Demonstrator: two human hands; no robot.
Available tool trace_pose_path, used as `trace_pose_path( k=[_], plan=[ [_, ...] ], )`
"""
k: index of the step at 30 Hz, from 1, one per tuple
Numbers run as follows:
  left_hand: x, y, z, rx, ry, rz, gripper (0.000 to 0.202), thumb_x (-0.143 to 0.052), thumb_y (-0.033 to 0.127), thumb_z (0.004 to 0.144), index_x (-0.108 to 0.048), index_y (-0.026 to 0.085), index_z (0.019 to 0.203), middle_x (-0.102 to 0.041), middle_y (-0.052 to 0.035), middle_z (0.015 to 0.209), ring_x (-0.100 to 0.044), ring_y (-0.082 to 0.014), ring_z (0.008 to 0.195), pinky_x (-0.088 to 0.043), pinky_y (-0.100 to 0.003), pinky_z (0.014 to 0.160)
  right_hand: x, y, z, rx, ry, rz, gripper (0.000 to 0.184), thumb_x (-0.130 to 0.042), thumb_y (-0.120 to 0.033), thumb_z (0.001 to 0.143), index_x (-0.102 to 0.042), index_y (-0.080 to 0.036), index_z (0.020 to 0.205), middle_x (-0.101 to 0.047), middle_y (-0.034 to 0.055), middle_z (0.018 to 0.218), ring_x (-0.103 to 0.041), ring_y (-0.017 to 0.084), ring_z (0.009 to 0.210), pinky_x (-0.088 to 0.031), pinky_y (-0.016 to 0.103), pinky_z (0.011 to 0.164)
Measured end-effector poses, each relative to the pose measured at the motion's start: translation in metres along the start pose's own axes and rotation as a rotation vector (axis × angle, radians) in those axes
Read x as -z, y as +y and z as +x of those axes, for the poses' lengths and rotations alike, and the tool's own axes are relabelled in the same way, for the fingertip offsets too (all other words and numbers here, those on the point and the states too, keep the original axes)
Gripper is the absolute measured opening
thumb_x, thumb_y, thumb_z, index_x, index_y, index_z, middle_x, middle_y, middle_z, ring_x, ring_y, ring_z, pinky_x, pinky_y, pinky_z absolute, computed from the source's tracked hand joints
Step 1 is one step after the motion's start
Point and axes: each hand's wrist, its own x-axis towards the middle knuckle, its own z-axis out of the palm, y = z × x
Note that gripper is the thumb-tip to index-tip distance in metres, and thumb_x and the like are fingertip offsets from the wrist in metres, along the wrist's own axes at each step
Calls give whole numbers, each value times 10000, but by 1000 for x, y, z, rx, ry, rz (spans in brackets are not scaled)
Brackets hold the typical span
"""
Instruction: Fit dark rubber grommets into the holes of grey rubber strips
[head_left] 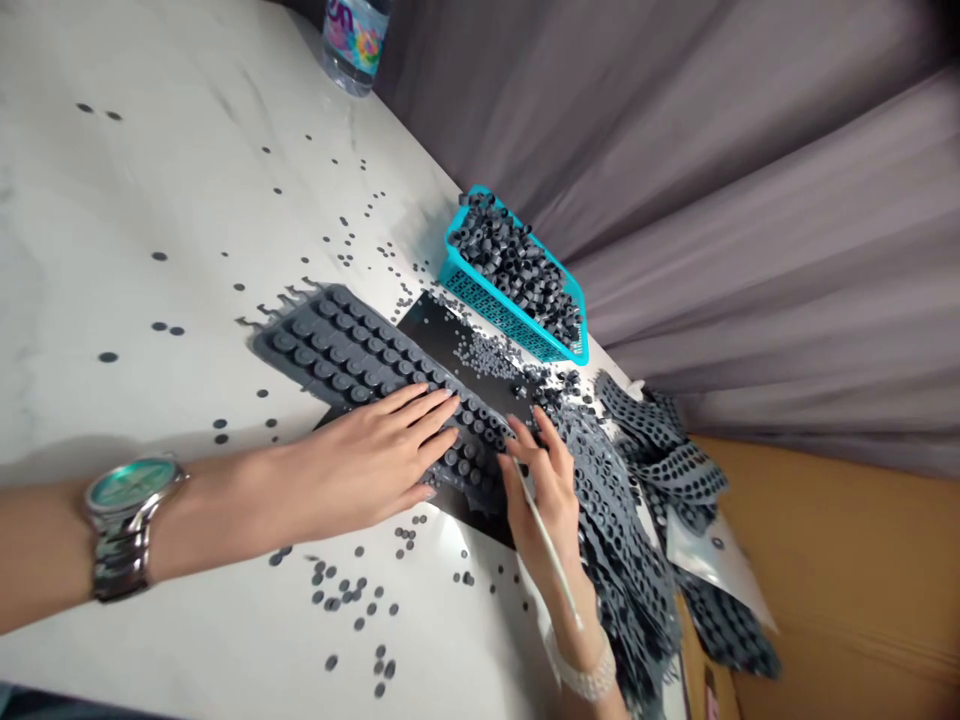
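The left hand [367, 470] lies open and flat across the long grey studded rubber mat [330, 345]. The right hand [544, 490], nearer the mat's far end, pinches a thin white stick [551, 550].

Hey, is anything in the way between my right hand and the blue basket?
Nothing tall: loose gray pieces lie scattered on the black sheet between your right hand and the blue basket.

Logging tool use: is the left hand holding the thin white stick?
No, the left hand lies flat on the grey rubber mat, while the right hand holds the thin white stick.
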Motion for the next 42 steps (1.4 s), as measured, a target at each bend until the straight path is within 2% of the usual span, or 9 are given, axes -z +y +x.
trace_pose_path(
  k=[3,17,19,22,24,27,30,34,42],
  plan=[
    [-1,0,0,5,3,-5,564,-388,478,953,-520,117,1366,-419,-158,1501,-340,-291,1410,-206,-437,1183,-2,-9,-1,149,-30,-9,161,-532,-111,918,-564,-206,1045,-681,112,1205,-472,251,1329,-455,438,977],
    [1,0,1,11,15,-17,547,-429,472,941,-556,110,1331,-448,-166,1479,-363,-295,1397,-212,-437,1178,-9,-10,9,262,-71,-85,192,-536,-68,899,-560,-183,1051,-676,140,1208,-506,243,1305,-466,403,964],
    [2,1,1,11,5,-17,543,-431,465,942,-558,103,1326,-450,-169,1477,-362,-296,1398,-223,-437,1176,-11,-8,9,191,-33,-83,175,-505,-76,915,-560,-187,1038,-658,150,1229,-507,238,1301,-472,403,957],
    [3,1,1,10,-10,-18,539,-434,455,943,-547,105,1337,-440,-164,1485,-353,-292,1404,-229,-439,1175,-10,0,6,-102,106,-76,129,-454,-148,950,-563,-182,1009,-586,187,1311,-521,250,1278,-492,424,935],
    [4,1,1,4,-12,-19,544,-430,455,945,-535,108,1350,-431,-158,1492,-340,-287,1412,-224,-435,1178,-7,8,1,-277,148,-67,126,-450,-220,961,-569,-186,988,-584,188,1304,-515,269,1281,-505,445,918],
    [4,1,1,2,-9,-16,549,-419,456,949,-524,108,1361,-424,-155,1497,-326,-284,1420,-225,-430,1179,-1,13,-5,-339,110,-59,124,-499,-287,949,-588,-207,979,-597,159,1297,-503,291,1294,-507,463,912],
    [3,1,1,6,-10,-9,545,-407,453,954,-523,109,1361,-425,-159,1496,-333,-287,1415,-229,-436,1177,0,6,-8,-197,81,-38,110,-522,-252,938,-601,-215,1006,-575,145,1344,-521,279,1281,-502,442,915],
    [2,1,1,5,-15,1,553,-396,457,957,-530,94,1352,-431,-173,1489,-338,-298,1411,-219,-443,1180,-6,-10,-4,118,12,-31,148,-544,-140,914,-580,-216,1036,-689,106,1189,-488,264,1317,-450,440,957],
    [0,1,1,-5,-14,-3,559,-389,455,959,-519,93,1365,-421,-181,1493,-335,-302,1412,-216,-449,1177,-10,-16,2,171,-13,-105,177,-556,-111,904,-559,-202,1055,-689,131,1191,-523,259,1289,-450,414,946]
  ],
)
